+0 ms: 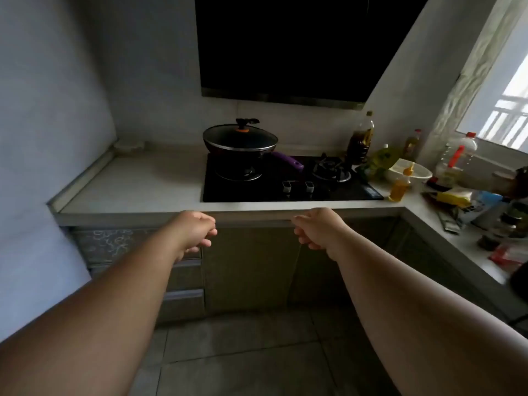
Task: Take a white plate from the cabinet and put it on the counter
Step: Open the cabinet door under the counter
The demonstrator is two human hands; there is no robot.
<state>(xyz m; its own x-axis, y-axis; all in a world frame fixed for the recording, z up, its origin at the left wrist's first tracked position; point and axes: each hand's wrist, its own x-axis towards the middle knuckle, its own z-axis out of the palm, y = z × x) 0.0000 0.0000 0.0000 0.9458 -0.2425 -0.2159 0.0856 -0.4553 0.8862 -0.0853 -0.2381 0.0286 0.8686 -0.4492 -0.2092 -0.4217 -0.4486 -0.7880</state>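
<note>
No white plate is in view. The lower cabinet [251, 267] below the pale counter [134, 184] has its doors closed. My left hand [197, 228] is stretched out in front of the cabinet's top left corner, just under the counter edge, fingers loosely curled and holding nothing. My right hand [317, 228] is held at the same height to the right, in front of the cabinet top, fingers also loosely curled around nothing. Whether either hand touches the cabinet front I cannot tell.
A black gas hob [288, 181] carries a lidded pan [240, 142] with a purple handle. Oil bottles [360, 138], a white bowl [408, 170] and several packets crowd the right counter by the window. Drawers [183, 281] stand left of the cabinet. A dark hood [285, 47] hangs above.
</note>
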